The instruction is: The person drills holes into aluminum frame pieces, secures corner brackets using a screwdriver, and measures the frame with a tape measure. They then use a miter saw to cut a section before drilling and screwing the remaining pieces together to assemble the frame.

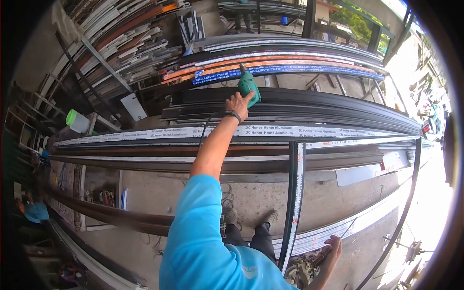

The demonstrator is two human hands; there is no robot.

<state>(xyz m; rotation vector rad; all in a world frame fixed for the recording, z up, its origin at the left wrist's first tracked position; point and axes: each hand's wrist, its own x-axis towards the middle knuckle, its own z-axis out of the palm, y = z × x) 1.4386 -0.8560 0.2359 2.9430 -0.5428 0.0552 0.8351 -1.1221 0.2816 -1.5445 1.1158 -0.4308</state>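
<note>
My left hand (238,105), at the end of an outstretched arm, is closed around a green power drill (249,88). The drill's dark chuck points away from me, over blue- and orange-wrapped metal profiles (270,70). A dark band sits on that wrist, and a dark cord hangs beside the forearm. Down at the lower right, my right hand (332,249) hangs loosely with its fingers bent and somewhat apart. It is near an upright dark frame bar (293,193) with a printed strip, above a partly hidden machine (302,273). No held object can be made out in it.
Long white-wrapped profiles (212,133) cross in front of me, with black profiles (299,104) behind. Stacked lengths (125,48) fill the back left. A green-white bucket (77,121) stands left. Another person in a blue shirt (36,211) is at the far left.
</note>
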